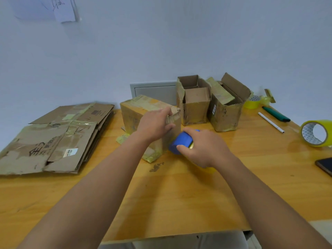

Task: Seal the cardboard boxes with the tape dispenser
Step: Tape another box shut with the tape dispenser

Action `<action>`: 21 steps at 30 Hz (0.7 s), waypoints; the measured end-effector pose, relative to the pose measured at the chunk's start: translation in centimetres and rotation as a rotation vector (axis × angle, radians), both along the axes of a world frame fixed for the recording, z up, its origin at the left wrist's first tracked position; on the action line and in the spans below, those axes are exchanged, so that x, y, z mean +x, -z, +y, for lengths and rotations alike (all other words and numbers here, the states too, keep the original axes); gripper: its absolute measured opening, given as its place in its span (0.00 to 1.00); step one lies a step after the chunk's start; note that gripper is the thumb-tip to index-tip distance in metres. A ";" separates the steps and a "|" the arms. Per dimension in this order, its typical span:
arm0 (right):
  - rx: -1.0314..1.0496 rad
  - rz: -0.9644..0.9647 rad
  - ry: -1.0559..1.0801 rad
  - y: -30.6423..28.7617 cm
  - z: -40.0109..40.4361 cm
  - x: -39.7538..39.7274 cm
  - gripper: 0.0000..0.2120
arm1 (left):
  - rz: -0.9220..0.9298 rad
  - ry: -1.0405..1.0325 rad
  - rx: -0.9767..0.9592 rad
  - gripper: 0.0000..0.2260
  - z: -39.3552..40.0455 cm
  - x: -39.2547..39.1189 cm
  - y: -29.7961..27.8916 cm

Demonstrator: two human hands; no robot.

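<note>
While flattened cardboard (pixel 53 139) lies far left on counter (pixel 179 194), left hand (pixel 154 124) rests on closed box (pixel 143 112), fingers straight over top edge. Right hand (pixel 203 150) grips blue dispenser (pixel 181 141) against box's near side. Two open boxes (pixel 195 106) behind; tape roll (pixel 315 133), phone (pixel 325 166) far right.

Right hand (pixel 203 148) hides most of tape dispenser (pixel 181 142); phone (pixel 325 166) cut off.

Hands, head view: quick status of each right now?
Left hand: open, fingers resting on the closed, taped brown cardboard box.
Right hand: closed grip on the blue plastic tape dispenser.
</note>
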State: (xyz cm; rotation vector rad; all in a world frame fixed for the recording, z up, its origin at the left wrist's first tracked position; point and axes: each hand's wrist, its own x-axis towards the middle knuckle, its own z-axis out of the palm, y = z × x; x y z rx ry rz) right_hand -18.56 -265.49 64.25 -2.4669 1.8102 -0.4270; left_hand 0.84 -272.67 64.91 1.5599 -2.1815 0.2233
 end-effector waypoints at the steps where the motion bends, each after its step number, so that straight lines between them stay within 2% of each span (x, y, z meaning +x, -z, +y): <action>1: -0.021 -0.097 0.046 0.5 0.1 -0.2 0.33 | -0.010 -0.004 -0.004 0.20 0.1 0.1 0.0; 6: -0.080 -0.344 0.152 1.8 -0.6 -1.1 0.36 | -0.083 -0.024 0.016 0.27 0.0 1.5 0.0; 10: -0.084 -0.639 0.208 3.0 -1.1 -0.9 0.35 | -0.243 -0.110 -0.031 0.25 0.4 4.5 0.6; 14: -0.128 -0.837 0.247 4.2 -2.0 1.6 0.35 | -0.248 -0.210 -0.089 0.24 1.1 5.9 1.8; 18: -0.149 -0.851 0.248 4.9 -3.2 3.7 0.36 | -0.239 -0.228 -0.116 0.32 1.7 6.2 3.0; 21: -0.123 -0.772 0.230 5.0 -4.4 4.2 0.35 | -0.221 -0.241 -0.141 0.29 1.6 6.0 3.1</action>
